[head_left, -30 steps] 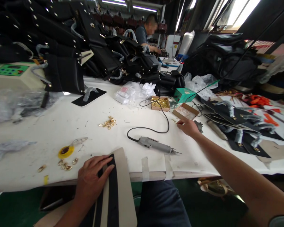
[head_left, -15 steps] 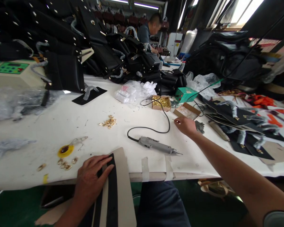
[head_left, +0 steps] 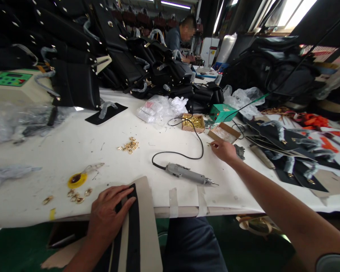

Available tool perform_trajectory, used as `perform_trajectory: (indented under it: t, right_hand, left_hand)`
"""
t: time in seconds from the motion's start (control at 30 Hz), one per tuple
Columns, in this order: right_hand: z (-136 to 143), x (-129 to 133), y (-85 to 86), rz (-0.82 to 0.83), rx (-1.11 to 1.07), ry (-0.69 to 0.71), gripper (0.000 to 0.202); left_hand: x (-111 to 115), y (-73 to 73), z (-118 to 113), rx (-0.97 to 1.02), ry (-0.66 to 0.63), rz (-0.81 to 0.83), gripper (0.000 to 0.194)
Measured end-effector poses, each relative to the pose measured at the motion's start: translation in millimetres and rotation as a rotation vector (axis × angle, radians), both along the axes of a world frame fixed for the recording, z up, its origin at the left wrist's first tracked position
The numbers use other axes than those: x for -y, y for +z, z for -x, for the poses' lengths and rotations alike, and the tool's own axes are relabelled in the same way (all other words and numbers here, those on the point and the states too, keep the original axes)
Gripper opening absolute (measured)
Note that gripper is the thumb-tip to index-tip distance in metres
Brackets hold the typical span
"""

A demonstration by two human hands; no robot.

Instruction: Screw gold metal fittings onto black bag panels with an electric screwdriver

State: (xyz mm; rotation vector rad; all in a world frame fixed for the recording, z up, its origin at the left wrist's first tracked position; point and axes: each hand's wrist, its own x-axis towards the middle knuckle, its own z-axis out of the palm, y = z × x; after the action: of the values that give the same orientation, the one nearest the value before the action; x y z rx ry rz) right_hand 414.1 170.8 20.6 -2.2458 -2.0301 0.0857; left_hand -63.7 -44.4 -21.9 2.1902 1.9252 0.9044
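My left hand (head_left: 110,211) holds beige and black flat pieces (head_left: 144,219) at the table's front edge, thumb and fingers on the black strip. My right hand (head_left: 223,150) is at the table surface before a small box of clear bits (head_left: 224,133); its fingertips are pinched by a tiny gold piece, too small to make out well. Between the hands lies a grey electric screwdriver (head_left: 187,174), its cable curving back. A box of gold parts (head_left: 193,122) stands behind. Gold rings (head_left: 129,145) are heaped left of centre, and a few more lie near a yellow tape roll (head_left: 77,180).
Black bags (head_left: 76,83) are piled along the back left. A green box (head_left: 221,112) and plastic bags (head_left: 161,108) stand behind. Black panels with wrapped handles (head_left: 294,151) lie at the right. A person (head_left: 174,37) works in the background.
The fingertips of my right hand have shifted slightly right, and a tiny gold piece shows beside them. My left hand stays on the flat pieces. The view has turned very slightly.
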Motion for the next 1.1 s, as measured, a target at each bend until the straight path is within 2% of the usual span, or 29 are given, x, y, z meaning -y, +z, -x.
perform_trajectory:
  t: [0.43,0.77,0.97,1.1]
  right_hand:
    - [14,-18,6.6,0.040,0.020,0.055,0.034]
    - [17,-32,5.9,0.093,0.025,0.002,0.035]
    - [17,-48,8.1,0.156,-0.003,0.035,0.026]
    - [19,-51,10.2,0.137,-0.005,-0.015,0.024]
  left_hand:
    - [1,0.0,0,0.005,-0.001,-0.002,0.039]
    - [1,1.8,-1,0.015,-0.001,-0.011,0.039]
    - [1,1.4,-1,0.016,-0.009,-0.002,0.035]
    - [1,1.5,-2,0.010,-0.005,-0.006,0.035]
